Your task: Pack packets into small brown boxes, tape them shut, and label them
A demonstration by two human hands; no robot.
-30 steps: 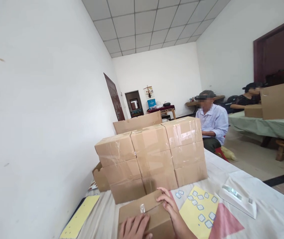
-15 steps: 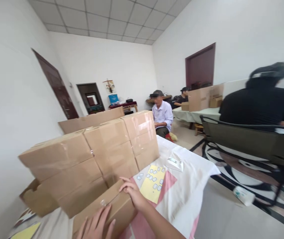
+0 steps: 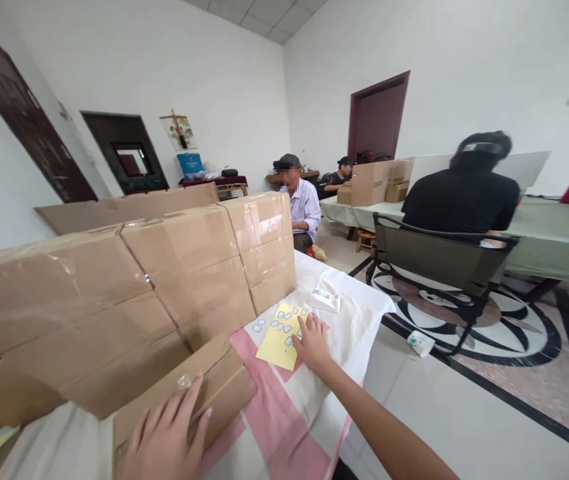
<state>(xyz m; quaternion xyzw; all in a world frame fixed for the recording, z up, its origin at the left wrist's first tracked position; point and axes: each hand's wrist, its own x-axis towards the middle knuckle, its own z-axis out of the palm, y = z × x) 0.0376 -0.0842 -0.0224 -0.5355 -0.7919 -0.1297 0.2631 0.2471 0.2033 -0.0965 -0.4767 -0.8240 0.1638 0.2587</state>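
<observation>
A closed cardboard box lies on the table in front of me, with a small piece of clear tape standing up on its top. My left hand rests on this box, fingers stretched out and grasping nothing. Beyond the box lies a yellow sheet bearing several small white stickers with dark outlines. Over the sheet's right edge is my right hand, its fingers apart and reaching onto the stickers. Two more stickers lie on the cloth left of the sheet.
Stacked taped cartons form a wall behind the box. A white packet sits farther back on the tablecloth. One person sits beyond the table; another sits in a chair at right. A white roll lies on the floor.
My right hand has left the box and moved right to the yellow sheet. My left hand stays on the box. The view has turned right and downward.
</observation>
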